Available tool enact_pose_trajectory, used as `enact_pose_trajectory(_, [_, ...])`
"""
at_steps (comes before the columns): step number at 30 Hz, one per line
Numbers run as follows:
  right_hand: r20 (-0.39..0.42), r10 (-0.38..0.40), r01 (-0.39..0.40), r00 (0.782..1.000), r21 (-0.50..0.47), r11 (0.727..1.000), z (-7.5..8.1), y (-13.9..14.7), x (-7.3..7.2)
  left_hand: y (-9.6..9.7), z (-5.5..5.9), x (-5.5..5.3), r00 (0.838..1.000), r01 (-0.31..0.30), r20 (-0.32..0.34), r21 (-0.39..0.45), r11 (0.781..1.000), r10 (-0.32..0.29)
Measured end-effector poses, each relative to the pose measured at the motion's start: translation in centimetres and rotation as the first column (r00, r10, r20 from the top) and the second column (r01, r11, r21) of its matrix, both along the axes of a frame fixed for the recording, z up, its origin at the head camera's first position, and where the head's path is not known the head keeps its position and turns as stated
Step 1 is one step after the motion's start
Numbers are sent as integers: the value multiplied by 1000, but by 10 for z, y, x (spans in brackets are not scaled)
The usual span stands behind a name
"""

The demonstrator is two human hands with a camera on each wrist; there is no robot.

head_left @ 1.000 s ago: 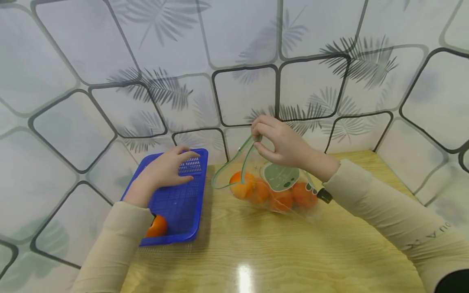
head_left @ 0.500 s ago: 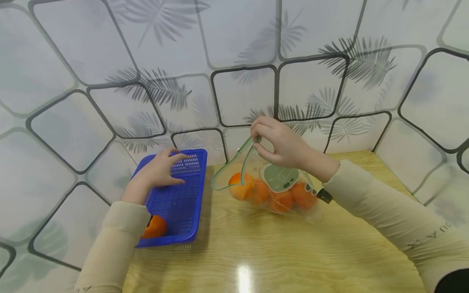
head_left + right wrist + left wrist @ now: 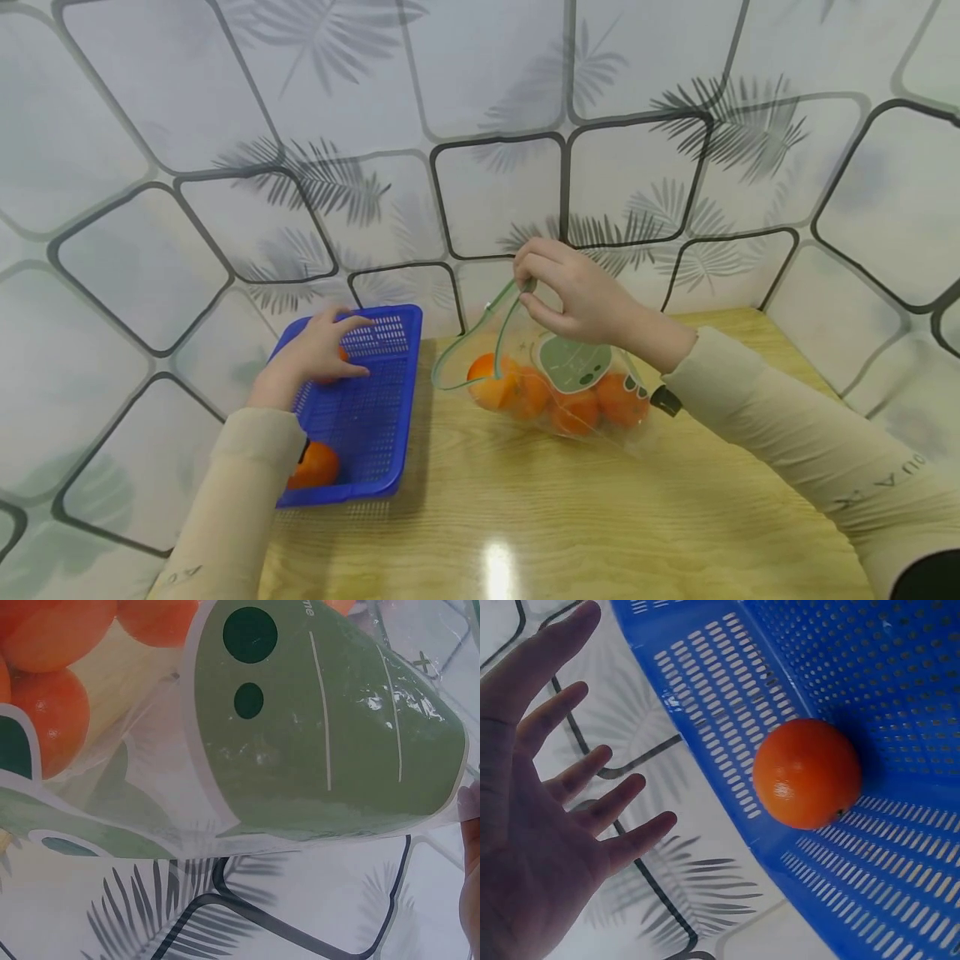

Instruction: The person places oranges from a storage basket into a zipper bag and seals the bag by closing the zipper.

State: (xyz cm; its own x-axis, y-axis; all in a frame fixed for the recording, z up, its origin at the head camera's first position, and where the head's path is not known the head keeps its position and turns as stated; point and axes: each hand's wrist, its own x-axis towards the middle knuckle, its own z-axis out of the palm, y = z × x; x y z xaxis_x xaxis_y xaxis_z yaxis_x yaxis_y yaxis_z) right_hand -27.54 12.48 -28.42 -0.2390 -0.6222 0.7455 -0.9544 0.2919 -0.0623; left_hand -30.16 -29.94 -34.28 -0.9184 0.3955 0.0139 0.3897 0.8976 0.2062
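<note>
My left hand, fingers spread and holding nothing, hovers over the far left part of a blue plastic basket. An orange shows partly behind it in the head view. Another orange lies at the basket's near end, overlapped by the sleeve. In the left wrist view, a single orange rests against the basket's slotted walls, apart from the fingers. My right hand pinches the green-edged top of a clear bag with a green print. Several oranges lie inside it, and its mouth gapes toward the basket.
Basket and bag stand side by side on a wooden table. Behind and beside them rises a wall covering patterned with leaves and rounded outlines. A black object shows at the lower right corner, by the right sleeve.
The left hand has moved left and slightly down over the basket, and an orange behind it has come into view. The right hand and the bag have stayed in place.
</note>
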Motion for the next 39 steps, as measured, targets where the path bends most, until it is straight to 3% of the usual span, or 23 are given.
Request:
enact_pose_trajectory(8, [8,-3,3,1000,3,1000,0,1,-1,-12,-11,-7,996,-68,54,-4,998,68])
enact_pose_trajectory(14, [6,-4,4,1000,2,1000,-1,1,-3,-22,-21,-13,982,-145,119,2,989,144])
enact_pose_trajectory(24, [8,9,-9,1000,15,1000,-2,-1,-5,-42,-38,-19,973,-189,137,12,982,185])
enact_pose_trajectory(39, [3,-2,2,1000,22,1000,-3,-1,-4,-43,-36,-31,959,-214,175,-65,975,222])
